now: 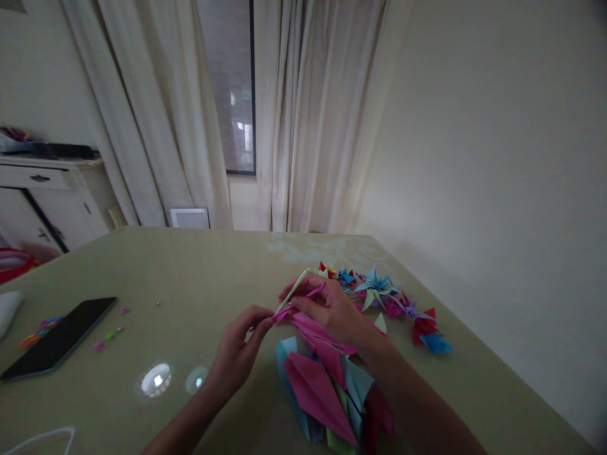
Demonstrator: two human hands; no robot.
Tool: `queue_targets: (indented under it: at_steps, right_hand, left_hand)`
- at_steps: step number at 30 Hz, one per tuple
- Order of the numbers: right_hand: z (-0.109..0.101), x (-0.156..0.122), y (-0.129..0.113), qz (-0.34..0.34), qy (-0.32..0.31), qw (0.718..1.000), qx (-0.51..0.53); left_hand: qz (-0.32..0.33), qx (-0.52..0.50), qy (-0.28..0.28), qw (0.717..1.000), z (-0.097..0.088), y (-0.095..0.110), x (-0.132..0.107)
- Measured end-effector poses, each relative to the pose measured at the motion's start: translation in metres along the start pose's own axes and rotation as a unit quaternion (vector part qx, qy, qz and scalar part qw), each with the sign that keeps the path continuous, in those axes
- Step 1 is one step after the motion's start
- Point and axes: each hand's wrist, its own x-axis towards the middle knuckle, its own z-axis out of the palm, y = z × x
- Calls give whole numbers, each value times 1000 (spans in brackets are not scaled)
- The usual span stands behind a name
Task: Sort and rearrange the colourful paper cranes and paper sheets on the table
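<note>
Beyond folded papers (pixel 317 390), left hand (pixel 236 354) and right hand (pixel 333 309) close grips on pink piece (pixel 283 312).

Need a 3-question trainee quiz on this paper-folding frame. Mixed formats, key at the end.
1. True or false: the dark phone lies on the table to the left of both hands.
2. Multiple choice: what thin thing do the left hand and right hand hold between them? A) pale green stick B) scissors C) spoon
3. Short answer: which hand is nearer the finished paper flowers?
Key: 1 true; 2 A; 3 the right hand.
</note>
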Motion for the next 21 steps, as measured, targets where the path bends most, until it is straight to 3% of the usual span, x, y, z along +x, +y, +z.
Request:
queue_targets:
  at_steps: [21]
  right_hand:
    - [-5,1,3,-2,-4,1000,-23]
  left_hand:
    - [-68,-62,-37,995,-2,-7,-4]
